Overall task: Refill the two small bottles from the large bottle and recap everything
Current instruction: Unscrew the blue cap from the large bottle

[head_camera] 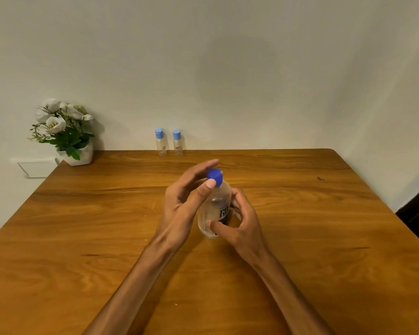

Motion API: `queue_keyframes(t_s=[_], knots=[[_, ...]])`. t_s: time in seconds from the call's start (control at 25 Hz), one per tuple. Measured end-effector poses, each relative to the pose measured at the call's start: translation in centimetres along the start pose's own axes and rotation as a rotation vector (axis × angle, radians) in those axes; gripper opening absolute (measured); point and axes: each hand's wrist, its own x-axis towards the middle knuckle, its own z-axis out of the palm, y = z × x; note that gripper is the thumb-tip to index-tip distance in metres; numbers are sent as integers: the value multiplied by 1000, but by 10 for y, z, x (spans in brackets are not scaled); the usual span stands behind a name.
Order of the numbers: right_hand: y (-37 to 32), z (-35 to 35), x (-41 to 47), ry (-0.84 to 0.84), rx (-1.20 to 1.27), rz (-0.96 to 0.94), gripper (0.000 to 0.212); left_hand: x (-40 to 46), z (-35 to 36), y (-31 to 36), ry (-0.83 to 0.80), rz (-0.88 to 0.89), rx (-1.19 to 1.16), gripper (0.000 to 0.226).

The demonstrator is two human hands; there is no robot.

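Head view: large bottle [215,206], centre of wooden table [82,238], long axis near upright, blue cap [215,176] uppermost; right hand [242,221] wraps body, left hand [184,197] pinches cap. Pale wall [228,68] behind.

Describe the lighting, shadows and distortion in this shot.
Head view: warm, dim light; a broad soft shadow on the wall, a smaller one right of the flower pot; wide-angle distortion bends the table edges; the two small bottles look slightly soft.
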Motion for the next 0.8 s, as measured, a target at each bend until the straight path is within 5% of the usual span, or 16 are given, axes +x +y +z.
queue_keyframes(t_s=[0.16,0.28,0.52,0.8], knots=[[-3,4,-1,22,31,-30,74,6,14,2,-16,40,112,29],[-11,5,1,77,65,-96,60,9,22,5,1,141,245,30],[-23,14,-3,174,18,-180,51,1,28,3,230,184,285,33],[-17,14,-1,189,-36,-142,56,4,29,3,22,202,359,26]])
